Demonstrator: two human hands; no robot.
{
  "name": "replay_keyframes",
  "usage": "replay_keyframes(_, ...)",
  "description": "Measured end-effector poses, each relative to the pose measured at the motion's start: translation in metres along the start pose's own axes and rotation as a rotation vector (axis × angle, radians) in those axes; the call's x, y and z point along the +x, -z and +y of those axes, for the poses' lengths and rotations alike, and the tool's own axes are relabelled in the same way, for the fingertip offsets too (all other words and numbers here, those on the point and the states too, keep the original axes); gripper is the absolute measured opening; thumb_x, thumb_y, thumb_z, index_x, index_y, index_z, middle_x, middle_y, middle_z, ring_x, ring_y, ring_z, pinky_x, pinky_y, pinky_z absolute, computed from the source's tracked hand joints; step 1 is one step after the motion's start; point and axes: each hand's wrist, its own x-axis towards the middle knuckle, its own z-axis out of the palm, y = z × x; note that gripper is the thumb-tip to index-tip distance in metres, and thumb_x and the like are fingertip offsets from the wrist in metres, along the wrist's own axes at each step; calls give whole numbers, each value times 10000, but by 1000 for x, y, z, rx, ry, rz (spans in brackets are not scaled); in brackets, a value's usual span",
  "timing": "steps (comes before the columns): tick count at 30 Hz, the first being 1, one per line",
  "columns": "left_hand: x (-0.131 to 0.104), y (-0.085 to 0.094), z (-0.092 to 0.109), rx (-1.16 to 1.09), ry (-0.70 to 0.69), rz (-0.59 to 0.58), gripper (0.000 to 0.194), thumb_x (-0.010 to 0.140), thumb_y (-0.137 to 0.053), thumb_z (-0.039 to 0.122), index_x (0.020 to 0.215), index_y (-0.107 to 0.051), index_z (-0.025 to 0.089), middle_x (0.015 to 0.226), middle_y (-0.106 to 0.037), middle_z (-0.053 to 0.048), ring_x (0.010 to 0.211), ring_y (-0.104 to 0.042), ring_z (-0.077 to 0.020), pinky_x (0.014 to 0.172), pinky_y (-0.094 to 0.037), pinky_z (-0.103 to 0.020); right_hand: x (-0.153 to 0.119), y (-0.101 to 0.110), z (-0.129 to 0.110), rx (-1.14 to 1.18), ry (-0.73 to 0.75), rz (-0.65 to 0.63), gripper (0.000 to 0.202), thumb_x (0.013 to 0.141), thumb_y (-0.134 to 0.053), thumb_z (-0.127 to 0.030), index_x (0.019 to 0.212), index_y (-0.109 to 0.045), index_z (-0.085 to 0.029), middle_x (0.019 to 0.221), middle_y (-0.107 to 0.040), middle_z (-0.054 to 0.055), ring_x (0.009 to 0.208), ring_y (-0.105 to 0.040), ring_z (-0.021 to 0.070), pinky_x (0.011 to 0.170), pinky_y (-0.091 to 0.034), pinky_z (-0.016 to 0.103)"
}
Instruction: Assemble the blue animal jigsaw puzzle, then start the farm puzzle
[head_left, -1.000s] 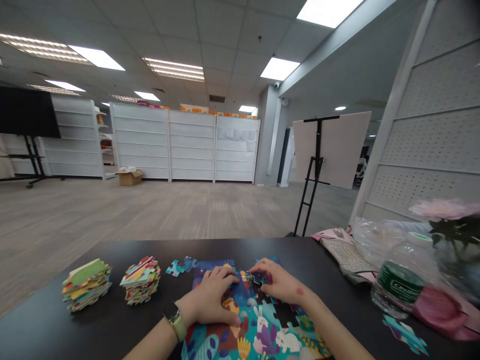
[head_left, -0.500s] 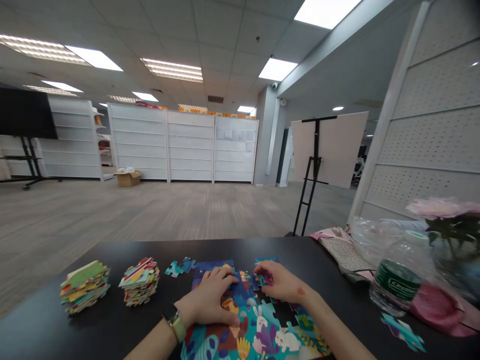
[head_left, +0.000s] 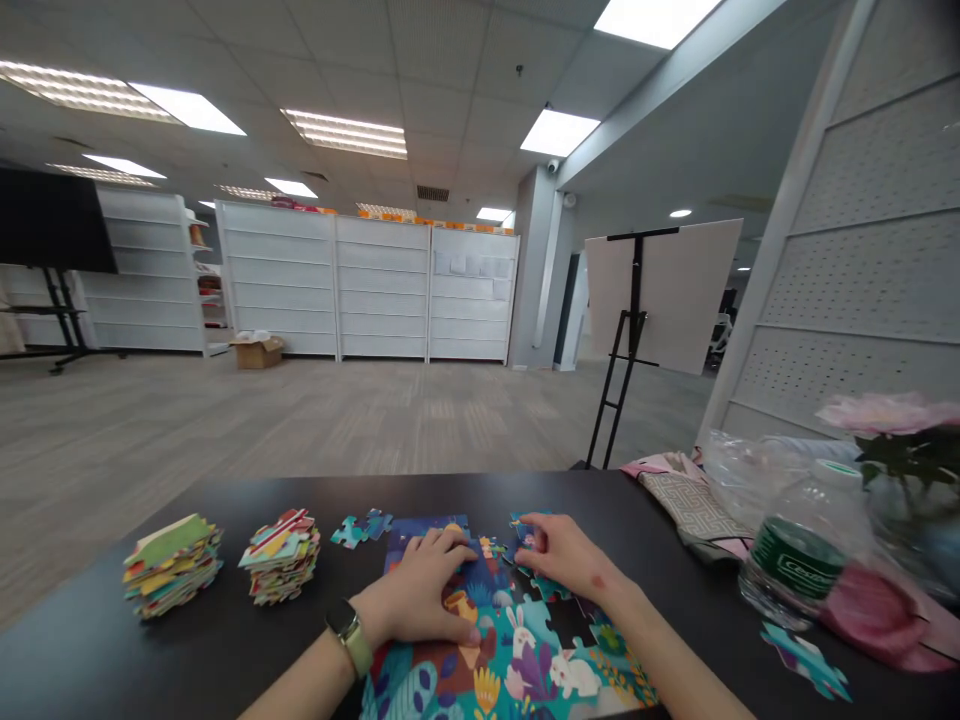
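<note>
A partly joined jigsaw puzzle (head_left: 487, 690) lies on the dark table in front of me, with white rabbits, plants and a dark blue upper part. Dark table shows through a gap in its right side. My left hand (head_left: 427, 590), wearing a watch, rests flat on the puzzle's left half, fingers spread. At the upper right of the puzzle, my right hand (head_left: 559, 555) has thumb and fingers curled around a blue and purple puzzle piece (head_left: 529, 538). The fingers partly cover that piece, so whether it is joined to its neighbours I cannot tell.
Two stacks of puzzle pieces, a left stack (head_left: 172, 565) and a right stack (head_left: 280, 558), stand at left. Loose blue pieces (head_left: 363, 529) lie beyond them. At right are another loose piece (head_left: 806, 660), a water bottle (head_left: 799, 550), a cloth (head_left: 682, 505) and flowers (head_left: 889, 415).
My right hand has shifted slightly away from me, its thumb and fingers still around the piece at the upper right. The left hand stays flat on the puzzle.
</note>
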Motion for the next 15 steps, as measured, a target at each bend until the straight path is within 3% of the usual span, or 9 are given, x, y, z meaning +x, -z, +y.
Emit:
replay_keyframes(3, 0, 2, 2, 0, 1, -8, 841, 645, -704, 717, 1345, -539, 280, 1437, -441, -118, 1299, -397, -422, 1074, -310, -621, 1, 3, 4, -4, 15, 52, 331, 834, -503, -234, 1072, -730, -202, 735, -707, 39, 711, -657, 205, 725, -485, 312)
replay_keyframes(6, 0, 2, 2, -7, 1, -7, 846, 643, -704, 718, 1344, -541, 274, 1434, -444, -118, 1298, -398, -425, 1077, -303, -626, -1, 6, 8, 3, 171, 45, 473, 689, -515, -99, 1090, -733, -223, 1111, -707, 72, 1011, -643, 236, 932, -463, 351)
replay_keyframes(8, 0, 1, 1, -6, -1, -5, 853, 637, -707, 721, 1343, -543, 272, 1432, -445, -117, 1296, -398, -431, 1078, -302, -627, -3, 5, 9, 35, 238, -21, 558, 630, -536, -72, 1133, -717, -231, 1243, -662, 66, 1160, -585, 251, 1039, -410, 372)
replay_keyframes(11, 0, -1, -1, 5, -6, -2, 857, 635, -705, 726, 1344, -539, 273, 1437, -439, -117, 1296, -397, -432, 1077, -308, -617, -3, -3, 6, 37, 217, -63, 486, 648, -592, -97, 1098, -725, -223, 1217, -671, 69, 1168, -580, 254, 1053, -405, 371)
replay_keyframes(15, 1, -3, -2, 7, 2, -1, 848, 638, -701, 727, 1340, -536, 281, 1440, -434, -114, 1311, -382, -433, 1085, -279, -645, -1, -8, -1, -4, 133, -15, 321, 727, -686, -243, 1043, -736, -212, 1125, -673, 75, 1031, -622, 237, 958, -457, 345)
